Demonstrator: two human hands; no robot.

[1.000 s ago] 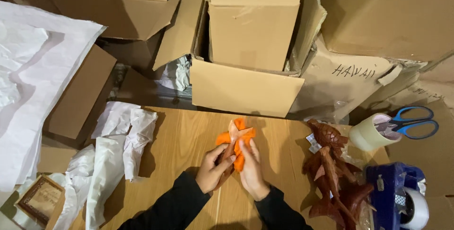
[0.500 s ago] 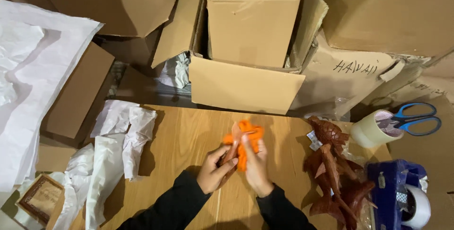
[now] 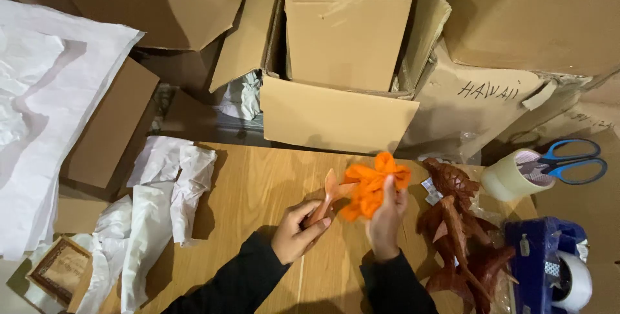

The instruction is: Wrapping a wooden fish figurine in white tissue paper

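My left hand [image 3: 296, 231] grips a small light-brown carved wooden piece [image 3: 327, 192] with a forked tip, held just above the wooden table [image 3: 258, 185]. Beside it, my right hand [image 3: 386, 217] is raised and closed on a crumpled orange paper or cloth wrap [image 3: 373, 185], now pulled away from the wooden piece. Both sleeves are dark.
Dark brown carved wooden figures [image 3: 460, 230] lie at the right. A tape roll [image 3: 513, 175] with blue-handled scissors [image 3: 571, 161] and a blue tape dispenser [image 3: 549, 262] sit further right. Crumpled white paper [image 3: 161, 204] lies left. Open cardboard boxes [image 3: 342, 49] stand behind the table.
The orange wrap covered the piece between both hands; now my right hand has lifted it off to the right and the light wooden piece shows in my left hand.
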